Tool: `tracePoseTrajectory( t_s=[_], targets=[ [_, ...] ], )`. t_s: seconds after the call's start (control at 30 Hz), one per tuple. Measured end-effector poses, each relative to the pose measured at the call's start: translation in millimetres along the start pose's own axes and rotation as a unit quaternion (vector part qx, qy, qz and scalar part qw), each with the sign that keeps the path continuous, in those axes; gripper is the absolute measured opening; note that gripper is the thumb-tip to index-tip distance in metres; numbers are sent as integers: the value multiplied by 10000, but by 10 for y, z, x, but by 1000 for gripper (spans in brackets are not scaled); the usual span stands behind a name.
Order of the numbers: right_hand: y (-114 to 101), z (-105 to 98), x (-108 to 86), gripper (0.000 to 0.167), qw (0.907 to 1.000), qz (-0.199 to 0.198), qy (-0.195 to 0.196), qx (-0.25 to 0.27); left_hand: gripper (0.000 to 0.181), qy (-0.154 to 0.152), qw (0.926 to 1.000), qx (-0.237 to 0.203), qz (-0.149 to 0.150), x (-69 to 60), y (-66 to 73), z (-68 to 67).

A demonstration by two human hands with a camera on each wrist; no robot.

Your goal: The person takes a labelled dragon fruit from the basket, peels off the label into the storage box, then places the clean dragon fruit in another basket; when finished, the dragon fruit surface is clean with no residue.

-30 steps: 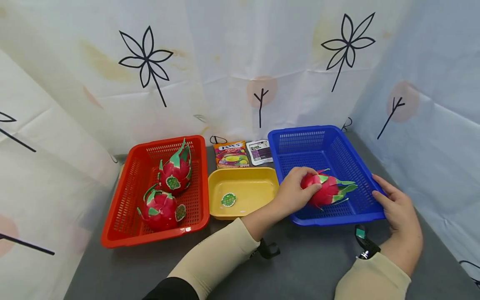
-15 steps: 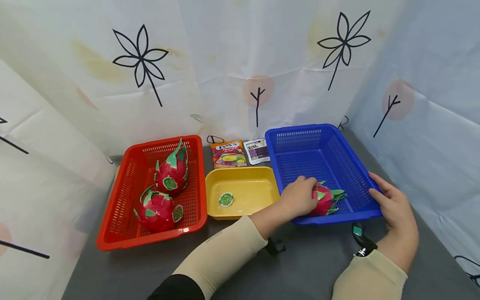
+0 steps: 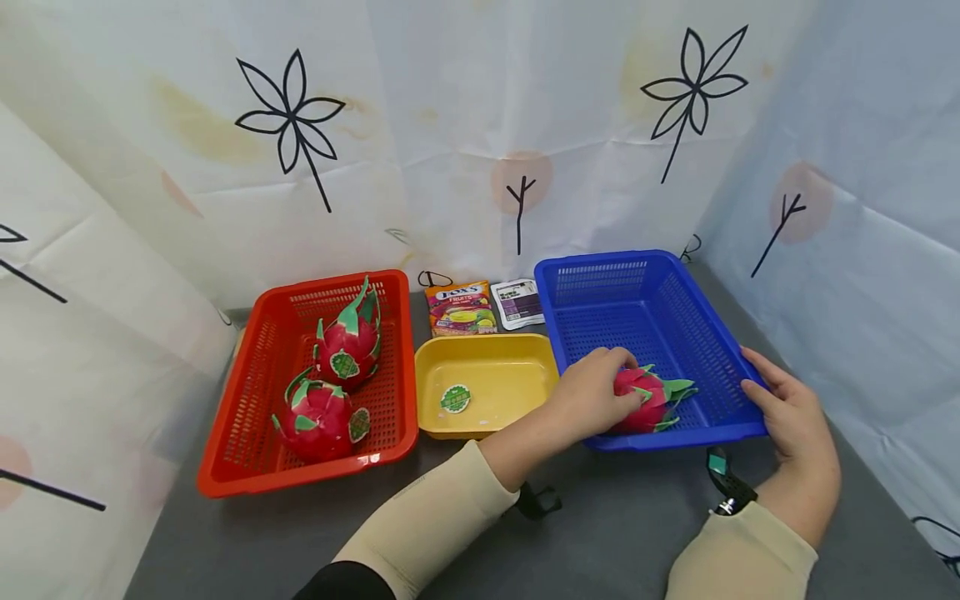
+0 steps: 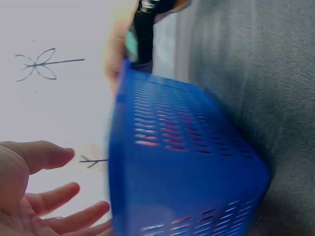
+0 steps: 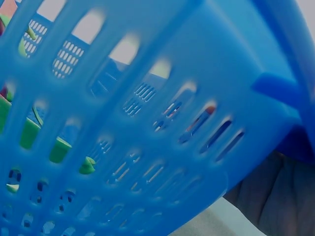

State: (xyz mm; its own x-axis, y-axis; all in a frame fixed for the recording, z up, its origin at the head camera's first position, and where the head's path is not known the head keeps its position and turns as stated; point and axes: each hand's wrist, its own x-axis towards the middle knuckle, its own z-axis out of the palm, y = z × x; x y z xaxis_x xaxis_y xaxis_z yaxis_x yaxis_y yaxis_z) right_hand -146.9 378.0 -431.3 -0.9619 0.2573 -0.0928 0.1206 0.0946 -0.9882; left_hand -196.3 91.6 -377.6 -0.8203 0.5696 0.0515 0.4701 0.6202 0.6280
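In the blue basket (image 3: 630, 275), a red dragon fruit (image 3: 654, 403) with green leaf tips lies in the near left part. Right beside it is the left hand (image 3: 588, 392), reaching over the near left rim. In the left wrist view the fingers of the left hand (image 4: 54, 196) are spread, with nothing visible between them. The right hand (image 3: 795, 417) holds the right rim of the blue basket. In the right wrist view, the basket wall (image 5: 216, 64) covers most of the picture, and the fruit's leaves show through the slots.
A red basket (image 3: 255, 487) on the left holds two dragon fruits with round green tags. Between the baskets is a yellow tray (image 3: 517, 375) with a round green label (image 3: 455, 398) in it. Behind the tray lie a candy bag (image 3: 461, 308) and a white-and-purple packet (image 3: 519, 303).
The left hand has lowered the dragon fruit toward the basket's near side, then drawn slightly left, its fingers loosened. The right hand stays at the basket's rim.
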Motion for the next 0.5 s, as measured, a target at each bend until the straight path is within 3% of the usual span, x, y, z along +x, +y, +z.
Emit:
tracePoseTrajectory(
  t_s=[0.1, 0.23, 0.5],
  targets=[
    [-5, -9, -3, 53, 9999, -60, -32, 104, 47, 229, 9994, -243, 110, -95, 19, -120],
    [-14, 3, 3, 55, 9999, -4, 23, -165, 50, 673, 9952, -645, 285, -243, 32, -271],
    [-14, 20, -3, 56, 9977, 118, 110, -662, 39, 1643, 9734, -1407, 754, -555, -4, -505]
  ],
)
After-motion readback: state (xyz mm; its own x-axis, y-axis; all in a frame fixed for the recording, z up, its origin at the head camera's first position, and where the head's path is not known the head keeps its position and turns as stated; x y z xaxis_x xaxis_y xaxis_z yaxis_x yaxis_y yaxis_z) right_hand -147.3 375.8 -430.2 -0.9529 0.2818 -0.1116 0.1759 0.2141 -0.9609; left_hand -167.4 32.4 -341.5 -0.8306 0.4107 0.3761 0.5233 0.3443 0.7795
